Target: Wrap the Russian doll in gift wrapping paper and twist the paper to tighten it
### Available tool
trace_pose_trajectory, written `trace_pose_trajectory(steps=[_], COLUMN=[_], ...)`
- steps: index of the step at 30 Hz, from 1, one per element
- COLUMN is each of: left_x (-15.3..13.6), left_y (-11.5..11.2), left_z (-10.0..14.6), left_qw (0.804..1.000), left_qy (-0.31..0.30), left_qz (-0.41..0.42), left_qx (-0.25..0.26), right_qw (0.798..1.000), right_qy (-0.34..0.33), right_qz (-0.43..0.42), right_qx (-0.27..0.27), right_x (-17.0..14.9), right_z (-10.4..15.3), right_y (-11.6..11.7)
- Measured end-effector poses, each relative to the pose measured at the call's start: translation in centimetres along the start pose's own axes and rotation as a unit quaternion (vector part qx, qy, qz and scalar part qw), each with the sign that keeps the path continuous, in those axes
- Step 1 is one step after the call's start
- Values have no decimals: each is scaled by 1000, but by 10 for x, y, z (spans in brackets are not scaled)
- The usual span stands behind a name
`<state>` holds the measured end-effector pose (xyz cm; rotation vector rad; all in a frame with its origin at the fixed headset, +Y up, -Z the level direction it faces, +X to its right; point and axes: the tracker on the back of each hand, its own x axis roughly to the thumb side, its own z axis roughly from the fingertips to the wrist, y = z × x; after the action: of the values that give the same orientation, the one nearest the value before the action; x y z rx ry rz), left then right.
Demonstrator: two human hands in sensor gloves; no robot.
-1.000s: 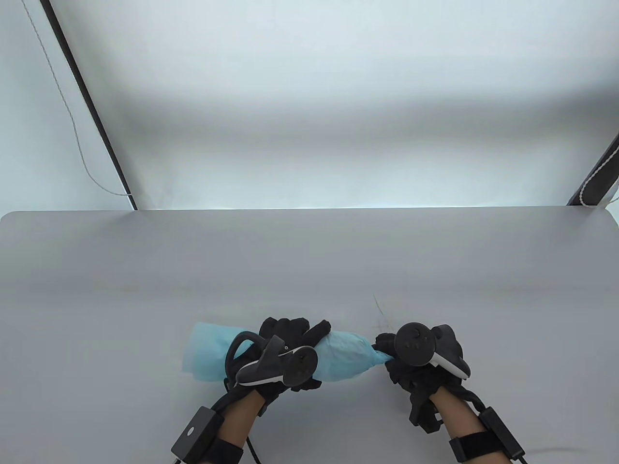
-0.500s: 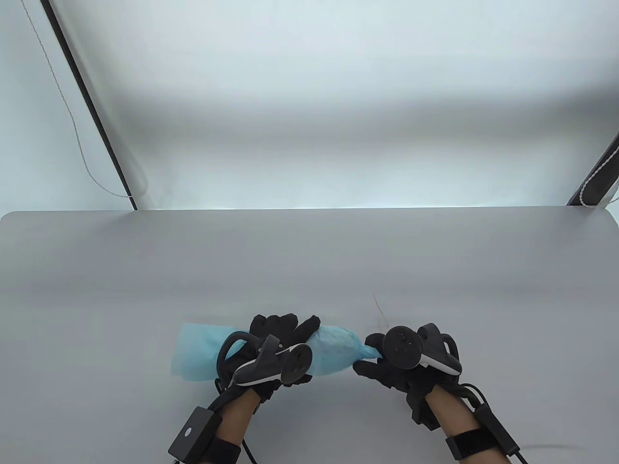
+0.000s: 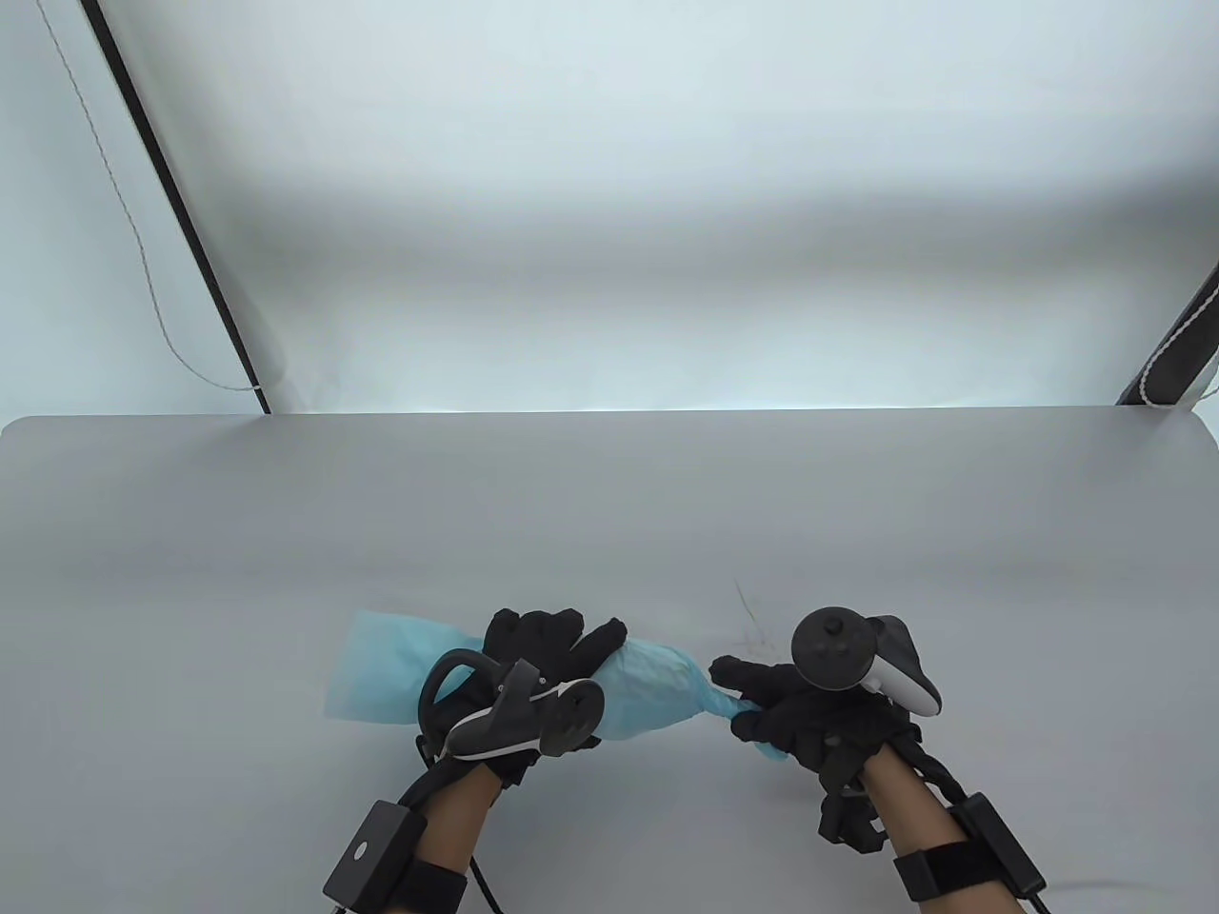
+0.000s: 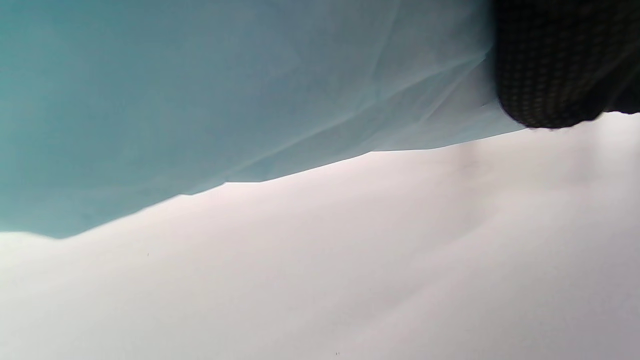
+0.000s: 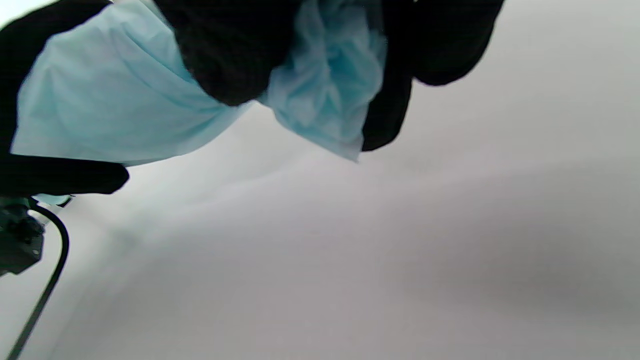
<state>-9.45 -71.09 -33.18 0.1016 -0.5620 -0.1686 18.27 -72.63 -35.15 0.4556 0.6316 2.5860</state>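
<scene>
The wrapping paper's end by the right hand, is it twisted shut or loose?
Twisted: the wrapping paper narrows to a tight rope entering the right hand.

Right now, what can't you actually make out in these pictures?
- The doll: hidden in every view inside the blue paper.
- Left hand grip: table view, tracker covers the fingers; left wrist view shows only one fingertip.
- Twisted paper end: mostly buried in the right hand.
- Right wrist view: blurred.
</scene>
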Motion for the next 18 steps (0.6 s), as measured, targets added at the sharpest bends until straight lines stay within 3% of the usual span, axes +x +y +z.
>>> trace_pose_trajectory(steps=[6,13,18], left_x=[12,16,13], left_y=[3,8,6], left_z=[0,-3,-4], left_qw=[999,1000,1000], left_qy=[-15,-18,-15], left_qz=[-30,-14,12], left_qx=[3,19,-4], right_qw=[996,995,989], right_qy=[50,86,69], right_qz=[56,37,127], right_qx=[43,20,-38], right_x=[0,-9,2], right_z=[-8,-11,-4], right_y=[6,5,9])
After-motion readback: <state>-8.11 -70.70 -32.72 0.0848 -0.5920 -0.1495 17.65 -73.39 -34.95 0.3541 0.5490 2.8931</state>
